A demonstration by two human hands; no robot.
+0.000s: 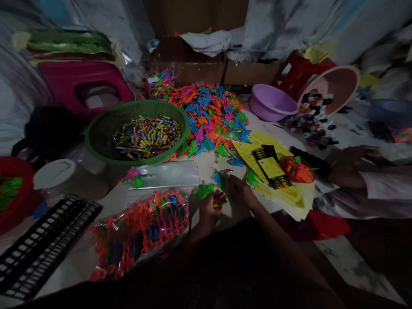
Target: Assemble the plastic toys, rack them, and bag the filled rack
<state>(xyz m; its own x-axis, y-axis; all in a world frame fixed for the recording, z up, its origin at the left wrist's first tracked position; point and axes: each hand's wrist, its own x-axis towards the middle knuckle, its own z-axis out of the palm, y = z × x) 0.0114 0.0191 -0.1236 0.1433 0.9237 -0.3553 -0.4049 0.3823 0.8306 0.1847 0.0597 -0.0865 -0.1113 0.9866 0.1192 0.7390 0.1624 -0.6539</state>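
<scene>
My left hand (209, 211) is closed around a small bunch of short red and yellow sticks (219, 199), much like those in the green basket. Close by on its right, my right hand (241, 190) has its fingers drawn together. Dim light hides what they hold, if anything. At its fingertips are a blue plastic piece (216, 176) and a short striped stick (226, 171); whether the fingers touch them I cannot tell. A bright green plastic piece (205, 190) lies just beyond my left hand. Left of that hand is a clear bag (141, 232) packed with colourful plastic toys.
A green basket (89, 143) holds many short striped sticks. Behind is a heap of colourful plastic pieces (207, 113). Yellow printed sheets (248, 148) and a small red bowl (304, 180) lie right, near another person's arm (346, 173). Black plastic racks (39, 246) lie left.
</scene>
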